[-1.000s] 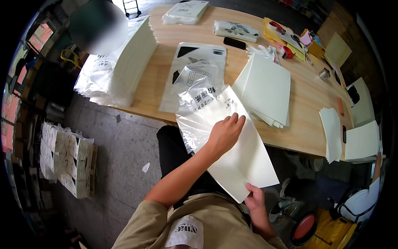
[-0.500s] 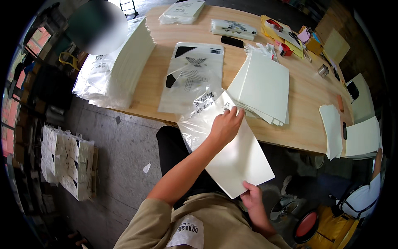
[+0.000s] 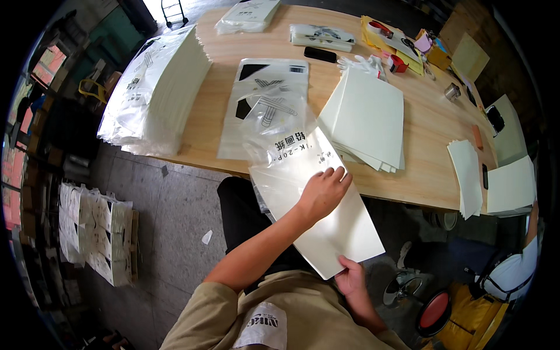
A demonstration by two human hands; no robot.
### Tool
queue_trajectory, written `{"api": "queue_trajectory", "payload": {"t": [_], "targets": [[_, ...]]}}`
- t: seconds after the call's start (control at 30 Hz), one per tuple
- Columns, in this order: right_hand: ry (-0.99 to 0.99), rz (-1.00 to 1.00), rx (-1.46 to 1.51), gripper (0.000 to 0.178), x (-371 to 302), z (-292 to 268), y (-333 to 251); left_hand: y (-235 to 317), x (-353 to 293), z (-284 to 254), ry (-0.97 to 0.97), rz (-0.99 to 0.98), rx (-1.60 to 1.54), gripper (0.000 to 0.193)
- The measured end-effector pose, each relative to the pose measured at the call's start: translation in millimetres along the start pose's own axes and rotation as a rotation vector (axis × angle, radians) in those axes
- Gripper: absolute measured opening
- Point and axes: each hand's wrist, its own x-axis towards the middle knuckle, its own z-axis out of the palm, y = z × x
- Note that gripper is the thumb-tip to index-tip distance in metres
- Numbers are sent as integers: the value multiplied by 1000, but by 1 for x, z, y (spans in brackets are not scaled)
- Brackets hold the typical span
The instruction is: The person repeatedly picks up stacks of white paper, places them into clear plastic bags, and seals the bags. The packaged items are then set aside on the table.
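A sheaf of white paper (image 3: pixel 350 238) slants over my lap, its far part inside a clear printed plastic bag (image 3: pixel 274 131). Curled fingers of my left hand (image 3: pixel 324 192) pinch the near edge of the bag over the paper. My right hand (image 3: pixel 352 277) grips the sheaf's near bottom edge, thumb on top and the other fingers hidden beneath. Beyond the bag, a pile of flat printed bags (image 3: pixel 236 137) lies on the table, partly covered by the raised bag. To its right rests a fanned stack of white paper (image 3: pixel 373 116).
A tall stack of bagged paper (image 3: pixel 154 93) stands at the table's left edge. A black phone (image 3: pixel 320 55), white gloves (image 3: pixel 364 67) and a red tape dispenser (image 3: pixel 398 64) lie farther back. Packed bundles (image 3: pixel 96 230) sit on the floor at left. Another person (image 3: pixel 507 268) is at right.
The bag has come farther over the paper and its crumpled front has smoothed out. My left hand has shifted slightly right and nearer. A person at the upper left has left the view.
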Motion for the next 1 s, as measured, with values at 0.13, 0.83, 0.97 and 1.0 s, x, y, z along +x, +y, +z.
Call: {"api": "queue_trajectory", "payload": {"t": [0.13,0.83,0.97,1.0], "targets": [[2,-3,47,53,8,3,-5,-16,-32,-34,-5,-184,195,55],[-20,-118,-118,59,9,37,-8,-13,-7,-43,79,-187,-36,41],[-9,-129,-110,60,9,37,-2,5,12,-34,72,-2,-69,14],[-7,-118,-110,61,8,37,-3,11,9,-33,75,29,-87,14]]}}
